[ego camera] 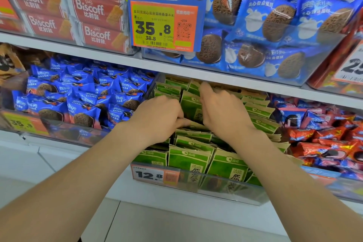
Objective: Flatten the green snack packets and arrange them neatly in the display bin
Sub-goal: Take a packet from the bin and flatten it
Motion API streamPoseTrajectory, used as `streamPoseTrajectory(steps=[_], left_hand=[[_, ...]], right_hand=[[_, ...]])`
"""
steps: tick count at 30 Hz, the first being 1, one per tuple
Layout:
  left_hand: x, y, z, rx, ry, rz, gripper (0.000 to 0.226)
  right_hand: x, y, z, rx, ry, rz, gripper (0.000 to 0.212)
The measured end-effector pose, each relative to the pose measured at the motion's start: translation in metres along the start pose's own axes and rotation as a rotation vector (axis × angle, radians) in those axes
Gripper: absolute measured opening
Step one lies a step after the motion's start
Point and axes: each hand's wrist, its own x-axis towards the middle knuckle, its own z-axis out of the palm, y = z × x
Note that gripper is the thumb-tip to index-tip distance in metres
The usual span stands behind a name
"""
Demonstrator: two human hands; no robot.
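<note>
**Spotter:** Where are the green snack packets point(188, 155) from your seat?

**Operator:** I see them in the clear display bin point(225, 188), in the middle of my view, tucked under the white shelf board point(59, 49). They stand on edge in rows. The front ones are upright with their labels facing me, and the ones along the right side lean over one another

**Spotter:** And the left grip?

**Operator:** My left grip point(159, 112) is down in the middle rows, knuckles up. Its fingers curl over the top edges of some green packets and the thumb lies along them on my side, so it is clamped on those packets. The fingertips are hidden among the packs

**Spotter:** The right one?

**Operator:** My right grip point(222, 110) sits just beside the left, nearly touching it. Its fingers point(206, 88) reach fairly straight toward the back of the bin and lie on the packet tops. I see them closed round nothing

**Spotter:** What's around the bin?

**Operator:** A price tag point(149, 175) reading 12.8 sits on the front wall at its left corner. Blue cookie packets point(78, 92) are heaped in the bin to the left, and red packets point(334, 137) lie to the right. On the shelf above I see red Biscoff boxes point(92, 9) at left and larger blue packs point(275, 17) at right. A blue and orange sign point(157, 25) marked 35.8 hangs between them
</note>
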Motion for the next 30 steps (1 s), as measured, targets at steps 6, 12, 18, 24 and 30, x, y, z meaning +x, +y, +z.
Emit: streamPoseTrajectory(steps=[6, 12, 18, 24, 30], left_hand=[[0.006, 0.005, -0.002, 0.111, -0.093, -0.008, 0.038], [0.013, 0.003, -0.003, 0.109, -0.209, -0.006, 0.027], [0.012, 0.006, 0.005, -0.032, -0.004, -0.092, 0.037], [0.011, 0.004, -0.01, -0.322, 0.069, -0.074, 0.026], [0.015, -0.004, 0.003, -0.278, 0.051, -0.14, 0.036]], right_hand=[[-0.002, 0.003, 0.013, -0.024, -0.062, -0.081, 0.037], [0.006, 0.002, 0.017, 0.008, -0.073, 0.182, 0.027], [0.011, 0.004, 0.011, 0.057, -0.145, 0.166, 0.015], [0.013, 0.011, -0.011, 0.1, -0.174, 0.092, 0.017], [0.014, 0.006, 0.003, -0.063, -0.488, -0.004, 0.032]])
